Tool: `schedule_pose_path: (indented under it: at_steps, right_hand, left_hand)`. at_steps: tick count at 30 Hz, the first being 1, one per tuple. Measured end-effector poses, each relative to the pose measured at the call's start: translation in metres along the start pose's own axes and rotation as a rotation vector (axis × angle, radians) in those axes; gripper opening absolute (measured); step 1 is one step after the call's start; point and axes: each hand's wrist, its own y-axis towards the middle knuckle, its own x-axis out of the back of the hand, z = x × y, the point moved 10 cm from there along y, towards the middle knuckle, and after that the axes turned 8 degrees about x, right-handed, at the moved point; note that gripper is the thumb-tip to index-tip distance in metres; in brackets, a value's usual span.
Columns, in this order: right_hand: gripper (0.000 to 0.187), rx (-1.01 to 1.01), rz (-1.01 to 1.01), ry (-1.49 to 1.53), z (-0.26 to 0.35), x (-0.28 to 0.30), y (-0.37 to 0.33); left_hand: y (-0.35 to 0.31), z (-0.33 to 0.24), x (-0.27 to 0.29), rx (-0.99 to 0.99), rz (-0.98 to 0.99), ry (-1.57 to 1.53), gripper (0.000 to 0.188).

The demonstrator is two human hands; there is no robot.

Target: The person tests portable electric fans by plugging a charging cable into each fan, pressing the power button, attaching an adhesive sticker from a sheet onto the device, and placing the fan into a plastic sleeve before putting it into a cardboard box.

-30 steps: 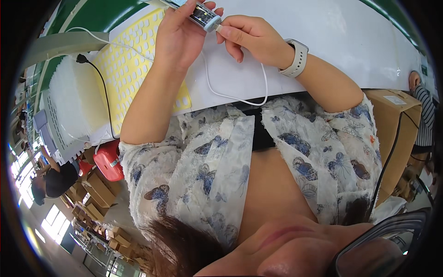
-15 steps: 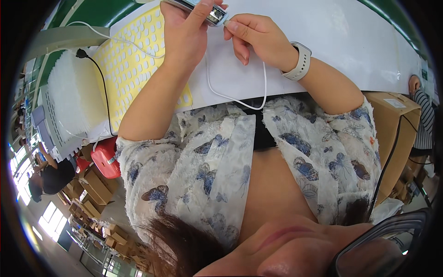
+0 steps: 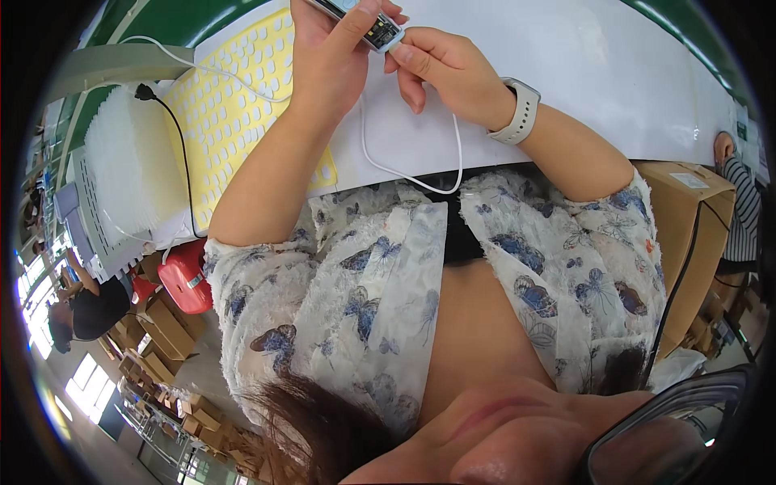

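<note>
My left hand (image 3: 330, 73) is wrapped round a slim light-blue electronic device (image 3: 383, 34) at the top edge of the view. A dark window with small parts shows near its end, and my left thumb lies along its face. At that end, my right hand (image 3: 457, 77) pinches what looks like the plug of a white cable (image 3: 386, 167); the plug itself is hidden by the fingers. The cable hangs in a loop over the near edge of the white table. Part of the device lies outside the view.
A yellow sheet (image 3: 230, 121) with rows of white pieces lies left of my left arm. Beside it are a stack of translucent sheets (image 3: 121, 162), a black cord (image 3: 179, 137) and a red container (image 3: 186, 276). A cardboard box (image 3: 687, 194) stands at the right, near another person's arm (image 3: 725, 149).
Both hands and the device have shifted slightly; the device's end has come a little lower and to the right. My right hand has moved a little left, still at the device's end.
</note>
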Motion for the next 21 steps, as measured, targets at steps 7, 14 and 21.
schedule_pose_path:
  at_steps: [7, 14, 21]
  right_hand:
    - [0.026, 0.089, -0.027, -0.065, -0.008, 0.014, 0.008]
    - [0.025, 0.046, -0.021, -0.125, -0.01, 0.02, 0.005]
    - [0.026, 0.055, -0.017, -0.035, -0.011, 0.022, 0.008]
  left_hand:
    - [-0.003, -0.004, -0.004, 0.045, 0.015, 0.08, 0.067]
    - [0.001, 0.006, 0.001, 0.089, -0.029, 0.068, 0.068]
    - [0.011, 0.035, 0.014, 0.247, 0.084, -0.22, 0.035]
